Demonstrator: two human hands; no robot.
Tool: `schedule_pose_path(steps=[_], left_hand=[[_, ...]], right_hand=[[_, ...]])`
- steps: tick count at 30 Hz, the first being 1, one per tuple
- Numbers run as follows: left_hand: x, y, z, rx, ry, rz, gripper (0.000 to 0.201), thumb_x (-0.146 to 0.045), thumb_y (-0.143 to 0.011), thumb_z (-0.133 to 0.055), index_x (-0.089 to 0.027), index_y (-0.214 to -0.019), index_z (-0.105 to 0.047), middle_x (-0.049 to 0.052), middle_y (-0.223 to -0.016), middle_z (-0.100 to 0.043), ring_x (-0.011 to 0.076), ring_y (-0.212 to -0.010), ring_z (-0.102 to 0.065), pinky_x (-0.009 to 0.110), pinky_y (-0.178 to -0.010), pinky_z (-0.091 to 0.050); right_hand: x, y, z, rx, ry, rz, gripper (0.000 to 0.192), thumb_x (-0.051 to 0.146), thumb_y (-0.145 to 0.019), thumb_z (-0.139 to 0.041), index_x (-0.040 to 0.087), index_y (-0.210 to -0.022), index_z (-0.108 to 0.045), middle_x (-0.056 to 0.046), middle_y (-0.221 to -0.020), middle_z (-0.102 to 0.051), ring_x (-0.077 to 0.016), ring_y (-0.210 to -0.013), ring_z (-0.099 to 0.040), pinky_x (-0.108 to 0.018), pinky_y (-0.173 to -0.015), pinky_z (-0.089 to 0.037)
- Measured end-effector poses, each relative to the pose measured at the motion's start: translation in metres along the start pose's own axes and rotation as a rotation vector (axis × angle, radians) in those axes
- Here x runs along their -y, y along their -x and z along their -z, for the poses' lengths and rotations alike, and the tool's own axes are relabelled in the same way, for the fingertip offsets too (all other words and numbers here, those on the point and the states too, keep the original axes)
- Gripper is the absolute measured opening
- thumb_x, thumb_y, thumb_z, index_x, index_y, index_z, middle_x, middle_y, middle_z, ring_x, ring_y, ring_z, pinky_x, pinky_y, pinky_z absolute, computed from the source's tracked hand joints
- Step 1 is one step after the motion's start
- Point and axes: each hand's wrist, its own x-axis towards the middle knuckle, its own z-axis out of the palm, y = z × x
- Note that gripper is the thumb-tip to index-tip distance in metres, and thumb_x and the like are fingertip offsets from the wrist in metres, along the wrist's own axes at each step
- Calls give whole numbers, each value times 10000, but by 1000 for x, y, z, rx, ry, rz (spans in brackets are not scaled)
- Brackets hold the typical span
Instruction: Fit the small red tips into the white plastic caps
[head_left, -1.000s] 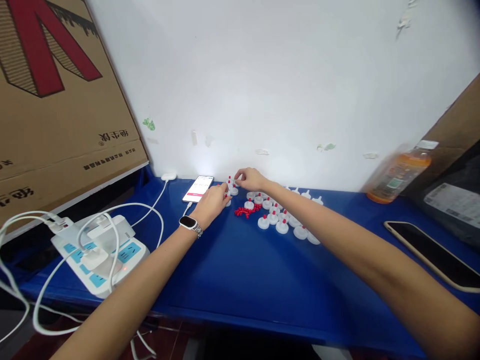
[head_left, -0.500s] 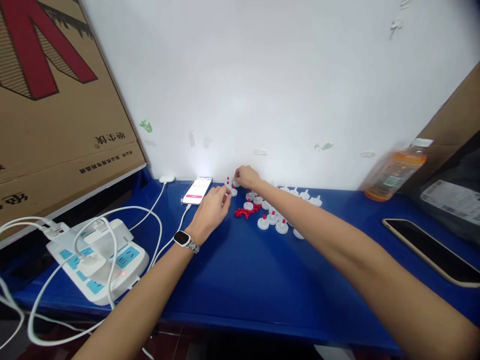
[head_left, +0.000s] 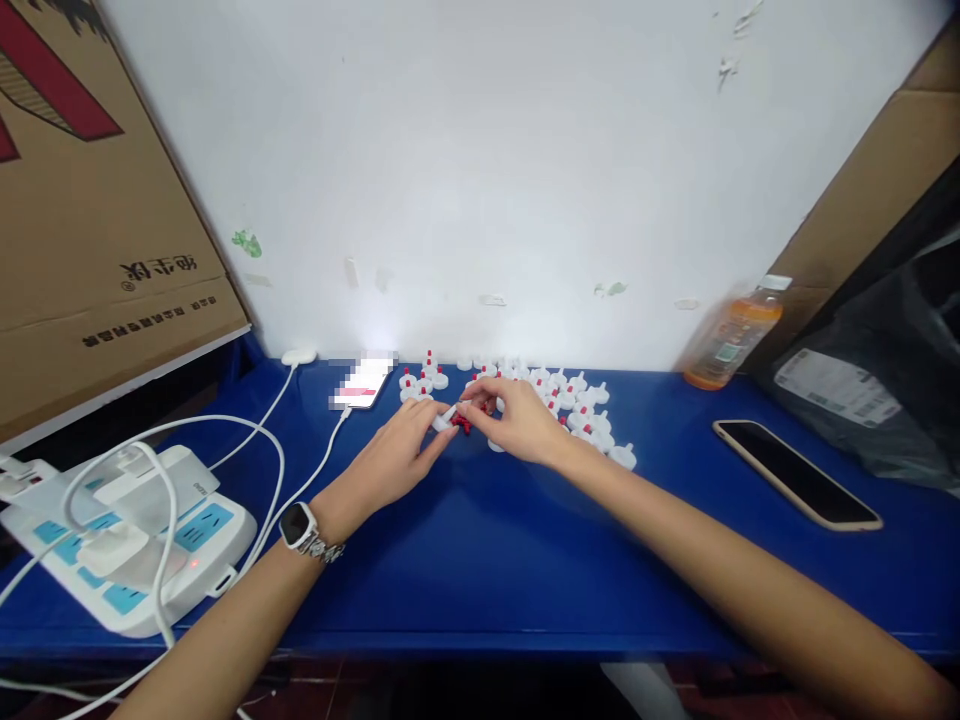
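The white cap (head_left: 444,419) was pinched in the left hand (head_left: 397,448), over the blue table (head_left: 480,560). The right hand (head_left: 517,420) had its fingers bent close to it, but I couldn't tell if they gripped anything. Red bits (head_left: 463,426) lay just beside. More white caps (head_left: 598,394) sat near the wall (head_left: 465,200). Wide tabletop ran from the hands to the front edge (head_left: 480,642).

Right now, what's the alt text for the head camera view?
A person's left hand holds a white cap over a blue table, the right hand close beside it. Small red pieces and more white caps sit nearby.
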Motion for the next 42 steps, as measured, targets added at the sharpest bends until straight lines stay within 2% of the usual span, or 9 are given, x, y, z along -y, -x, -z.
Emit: schedule_pose_path(steps=[4,7,20,24,28,31,33,37,42], left_hand=[[2,11,-1,91,12,62,319,-450,-1026,-391,-229,-1159,-578,63,-1031,-617,221,-942,-581,361,-819,-494],[-1,12,-4,117,-3,30,288,-427,-1023,-401,-229,-1118,-588,53,-1008,-624,225,-944,-569,358,-810,-482],[-4,11,-9,139,11,40,305,-443,-1023,-391,-217,-1108,-577,58,-1008,-616,233,-954,-550,384,-842,-474],[-5,11,-10,123,42,70,322,-456,-1028,-366,-219,-1105,-570,60,-986,-604,236,-963,-557,376,-825,-481],[-11,12,-11,111,78,88,343,-475,-1038,-335,-220,-1167,-523,61,-1024,-581,223,-946,-572,379,-838,-485],[-17,13,-12,97,85,71,332,-468,-1044,-322,-228,-1193,-498,57,-1036,-571,214,-940,-578,377,-838,-482],[-21,13,-12,96,91,52,316,-450,-1051,-310,-230,-1187,-492,53,-1032,-570,208,-930,-579,370,-828,-480],[-25,14,-12,95,99,44,316,-436,-1055,-297,-225,-1203,-479,63,-1059,-569,212,-943,-584,376,-831,-485],[-22,15,-14,87,102,32,356,-434,-1054,-295,-215,-1280,-462,95,-1120,-574,237,-1012,-582,417,-900,-493]], right_hand=[[-10,9,-6,71,499,157,99,291,-872,-657,210,-904,-704,-72,-907,-701,-259,-988,-575,-431,-910,-350],[-14,9,-13,135,682,207,144,311,-884,-654,192,-937,-716,-116,-975,-685,-293,-1035,-542,-455,-921,-330],[-16,5,-29,89,689,197,212,227,-970,-500,167,-940,-701,-120,-961,-708,-275,-1006,-541,-437,-903,-315],[-17,9,-22,-7,484,195,171,234,-957,-534,181,-921,-693,-93,-956,-720,-247,-999,-562,-434,-942,-319],[-17,16,-16,-146,-67,35,154,295,-941,-573,202,-948,-695,-33,-885,-733,-169,-831,-630,-337,-822,-423],[-16,21,-17,-122,-409,-59,213,385,-917,-609,200,-951,-709,-19,-825,-726,-144,-721,-627,-273,-651,-433],[-15,22,-18,-79,-547,-72,256,438,-895,-637,199,-935,-718,-22,-821,-727,-140,-699,-625,-265,-626,-440],[-12,22,-17,-59,-713,-97,297,487,-850,-688,192,-882,-717,-27,-799,-727,-152,-753,-658,-283,-721,-494],[-5,23,-13,-23,-704,-107,293,482,-837,-708,190,-857,-721,-24,-784,-712,-149,-739,-646,-289,-728,-497]])
